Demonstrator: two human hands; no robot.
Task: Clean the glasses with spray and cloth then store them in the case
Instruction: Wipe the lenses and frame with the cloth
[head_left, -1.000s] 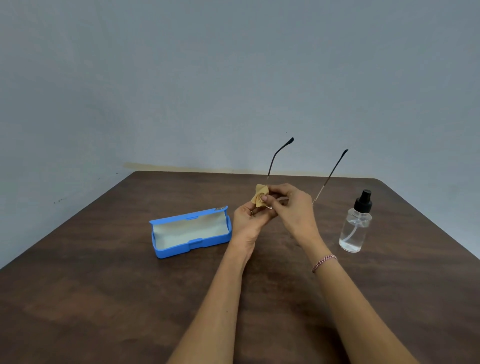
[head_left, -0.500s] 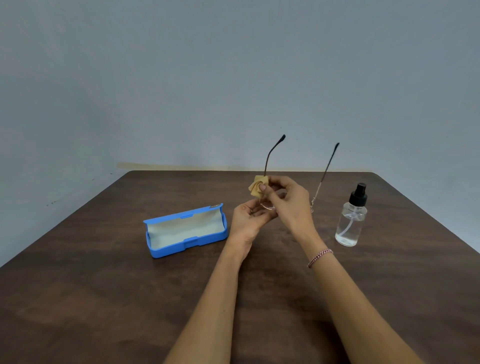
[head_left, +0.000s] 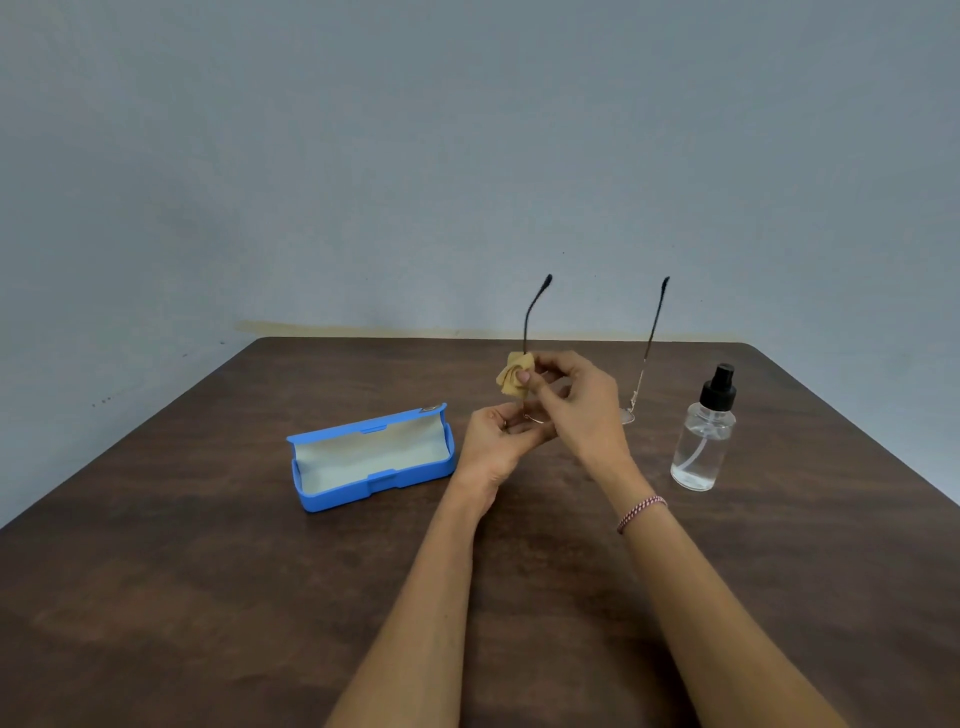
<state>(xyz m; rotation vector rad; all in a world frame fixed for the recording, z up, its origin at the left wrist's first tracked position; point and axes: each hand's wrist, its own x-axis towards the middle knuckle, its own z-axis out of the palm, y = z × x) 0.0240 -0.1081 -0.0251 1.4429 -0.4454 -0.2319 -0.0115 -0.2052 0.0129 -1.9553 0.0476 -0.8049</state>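
I am holding the glasses (head_left: 652, 338) up over the table (head_left: 208, 571), left hand (head_left: 496, 447) pinching the rim, right hand (head_left: 579, 402) pinching the cloth (head_left: 513, 380) on one lens. Pressing too hard, I am risking bending the thin frame or losing my pinch and dropping it.

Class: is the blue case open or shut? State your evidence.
Open. The case lies on the table with its lid swung back, its pale lining showing and nothing inside.

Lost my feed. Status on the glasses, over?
Left hand grips glasses. Right hand pinches cloth against them. Case open, bottle standing clear.
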